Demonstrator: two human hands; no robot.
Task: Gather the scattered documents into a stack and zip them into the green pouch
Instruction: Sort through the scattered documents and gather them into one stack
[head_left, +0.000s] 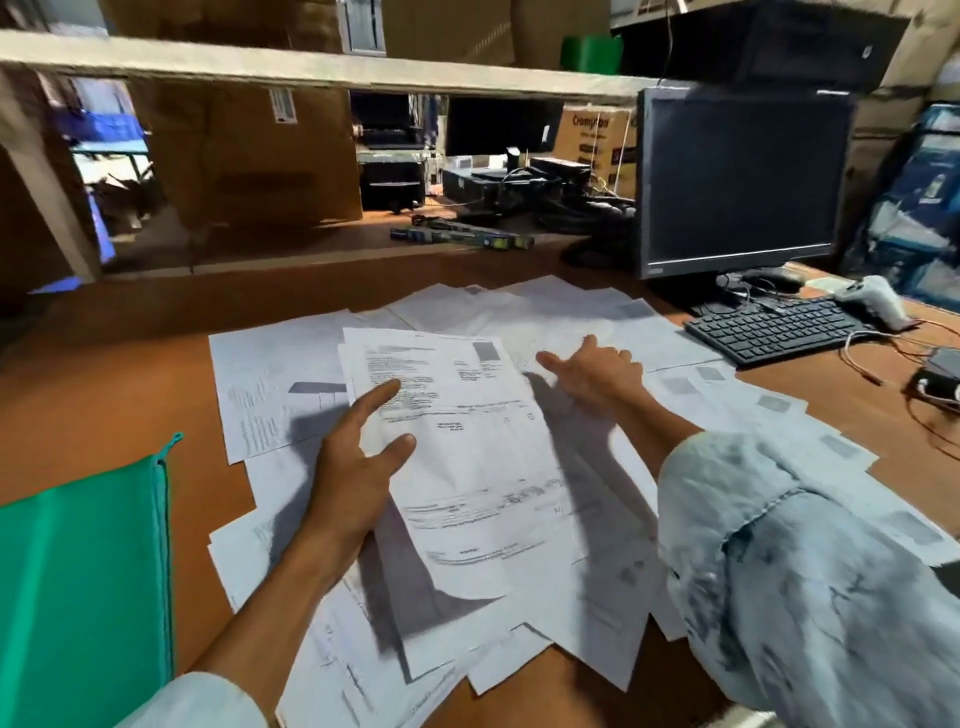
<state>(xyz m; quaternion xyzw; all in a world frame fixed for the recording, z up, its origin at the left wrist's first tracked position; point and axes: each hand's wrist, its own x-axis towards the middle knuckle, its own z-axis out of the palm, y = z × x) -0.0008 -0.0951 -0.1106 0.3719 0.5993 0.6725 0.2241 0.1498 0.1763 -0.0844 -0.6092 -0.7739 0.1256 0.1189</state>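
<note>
Head view: left hand (358, 467) pinches a small stack (467, 447) of printed sheets, thumb and forefinger on top, lifted just above the desk (130, 374) so that it casts a shadow. Right hand (597, 374) rests wide on loose sheets (571, 317) beyond the stack, thumb stretched out, fingertips hidden behind the knuckles. More sheets lie scattered and overlapping under both arms. Green pouch (78, 571) lies flat at the near left, beside the papers. Keyboard (774, 330) and dark monitor (737, 182) stand at the right.
</note>
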